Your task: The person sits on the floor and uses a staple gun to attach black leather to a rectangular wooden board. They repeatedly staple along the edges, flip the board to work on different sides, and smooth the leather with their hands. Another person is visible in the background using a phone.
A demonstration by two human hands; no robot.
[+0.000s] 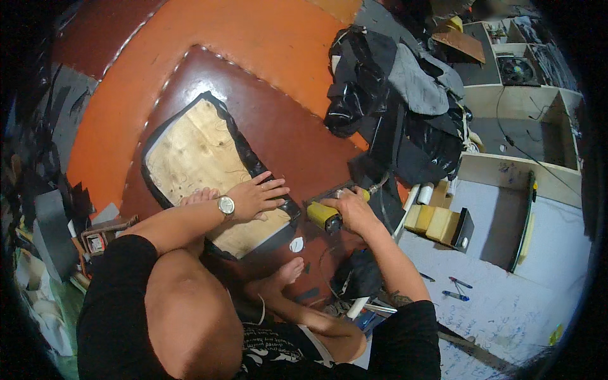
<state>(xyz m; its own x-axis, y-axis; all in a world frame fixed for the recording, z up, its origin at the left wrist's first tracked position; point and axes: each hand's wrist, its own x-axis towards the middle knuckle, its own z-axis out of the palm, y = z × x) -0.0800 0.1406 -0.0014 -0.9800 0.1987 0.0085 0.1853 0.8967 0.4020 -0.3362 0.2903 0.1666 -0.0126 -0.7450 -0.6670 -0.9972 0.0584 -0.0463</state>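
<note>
Background compartment (pixel 481 104): dark cable (pixel 508 138); hands (pixel 256 197) on panel (pixel 196 149), tool (pixel 324 217)

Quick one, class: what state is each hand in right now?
Left hand: open, laid flat across the board.
Right hand: closed, holding the yellow tool.

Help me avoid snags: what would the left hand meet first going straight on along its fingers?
From the left hand, likely the dark heap, across the maroon mat; depth is unclear.
</note>
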